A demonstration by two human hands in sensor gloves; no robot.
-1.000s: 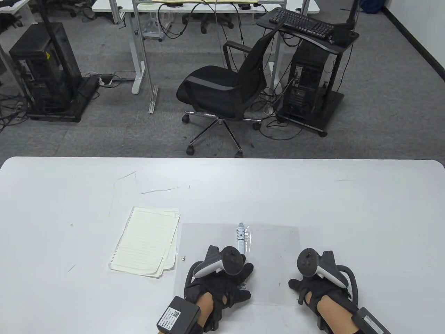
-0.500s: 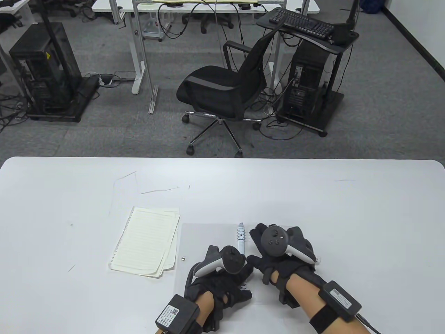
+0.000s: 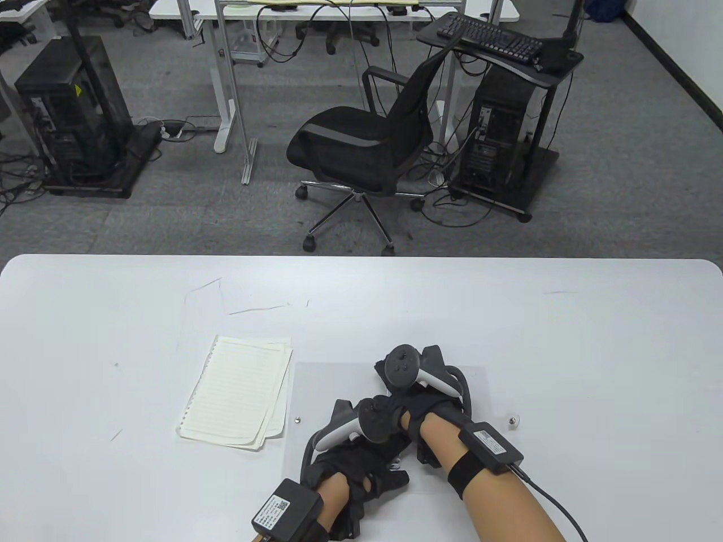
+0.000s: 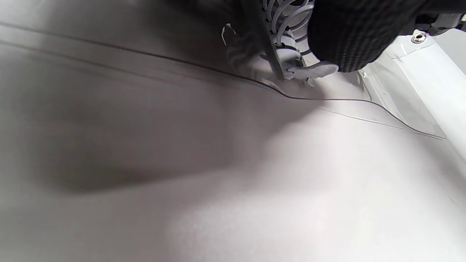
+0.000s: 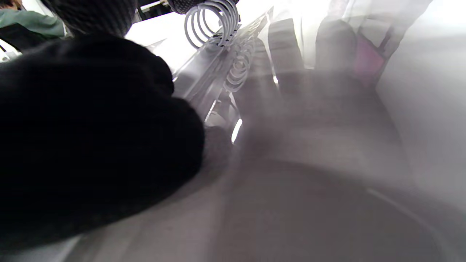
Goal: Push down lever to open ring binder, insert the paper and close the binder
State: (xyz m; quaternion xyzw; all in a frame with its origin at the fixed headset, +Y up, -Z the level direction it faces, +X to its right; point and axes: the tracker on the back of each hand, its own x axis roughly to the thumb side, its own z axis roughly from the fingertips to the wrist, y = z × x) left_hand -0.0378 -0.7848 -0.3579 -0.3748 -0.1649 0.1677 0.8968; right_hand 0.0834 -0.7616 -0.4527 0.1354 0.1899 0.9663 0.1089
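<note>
A clear plastic ring binder (image 3: 323, 385) lies open and flat near the table's front edge. Both hands cover its ring spine in the table view. My left hand (image 3: 367, 451) is over the spine's near end. In the left wrist view a gloved fingertip (image 4: 346, 36) presses on the grey lever tab (image 4: 314, 71) below the rings (image 4: 287, 14). My right hand (image 3: 408, 390) lies over the spine's far end; its fingers are hidden under the tracker. In the right wrist view the black glove (image 5: 91, 127) sits right beside the white rings (image 5: 214, 22). A stack of lined punched paper (image 3: 237, 392) lies left of the binder.
Two small metal studs (image 3: 297, 419) (image 3: 513, 420) sit at the binder's left and right sides. The white table (image 3: 593, 339) reaches far to the right and back. An office chair (image 3: 361, 147) and computer carts stand on the floor beyond the far edge.
My right hand has moved from the binder's right cover leftward and forward onto the far end of the ring spine. The left hand has stayed at the near end.
</note>
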